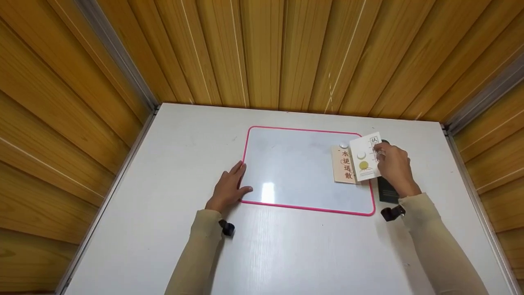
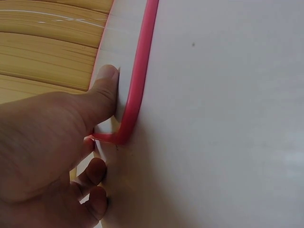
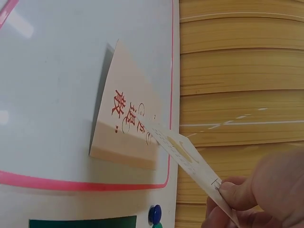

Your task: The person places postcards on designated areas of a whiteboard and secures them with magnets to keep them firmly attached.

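A whiteboard (image 1: 290,168) with a pink frame lies on the table. My left hand (image 1: 227,186) rests at its near left corner; in the left wrist view the thumb lies over the board and the other fingers are outside the frame. Between thumb and fingers, my right hand (image 1: 395,166) pinches a white card (image 1: 360,170) printed with dark characters and a gold disc. That card is tilted over the board's right side and overlaps a beige card (image 1: 340,170) with red characters. Next to the beige card's top edge is a round white magnet (image 1: 343,145).
Partly under my right hand, a dark green card (image 1: 387,192) lies to the right of the board. A blue round magnet (image 3: 154,214) is close to that card in the right wrist view. Wood-look panels (image 1: 262,53) rise behind the white table (image 1: 278,250) and at both sides.
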A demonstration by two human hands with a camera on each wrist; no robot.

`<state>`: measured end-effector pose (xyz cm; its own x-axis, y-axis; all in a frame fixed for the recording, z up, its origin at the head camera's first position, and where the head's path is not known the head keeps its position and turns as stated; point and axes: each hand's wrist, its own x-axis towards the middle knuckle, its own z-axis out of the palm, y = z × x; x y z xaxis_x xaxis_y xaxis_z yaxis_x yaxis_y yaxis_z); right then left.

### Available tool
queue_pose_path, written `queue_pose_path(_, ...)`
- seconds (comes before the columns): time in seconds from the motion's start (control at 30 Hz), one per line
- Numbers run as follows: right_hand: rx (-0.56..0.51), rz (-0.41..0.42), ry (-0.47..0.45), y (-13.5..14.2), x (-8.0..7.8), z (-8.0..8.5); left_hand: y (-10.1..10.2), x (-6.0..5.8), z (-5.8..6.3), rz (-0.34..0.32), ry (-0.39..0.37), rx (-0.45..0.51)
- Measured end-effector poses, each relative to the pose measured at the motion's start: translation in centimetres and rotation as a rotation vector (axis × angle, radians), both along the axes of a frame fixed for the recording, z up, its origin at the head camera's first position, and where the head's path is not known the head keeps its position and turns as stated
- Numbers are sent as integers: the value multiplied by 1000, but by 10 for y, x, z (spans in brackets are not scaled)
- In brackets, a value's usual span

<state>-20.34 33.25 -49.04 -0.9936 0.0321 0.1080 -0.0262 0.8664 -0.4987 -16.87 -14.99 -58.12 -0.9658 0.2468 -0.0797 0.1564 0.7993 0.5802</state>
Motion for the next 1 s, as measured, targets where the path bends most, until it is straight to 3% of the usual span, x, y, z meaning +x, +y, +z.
queue_pose_path(0.33, -47, 3, 16, -21, -6, -2, 1, -1, 0, -1, 3, -18)
queue_pose_path(0.83, -129, 2, -80, -55, -12, -9, 0, 2, 1, -2, 4, 21)
queue_pose_path(1.0, -161, 9, -73, -61, -11, -14, 1, 2, 3, -7, 4, 21)
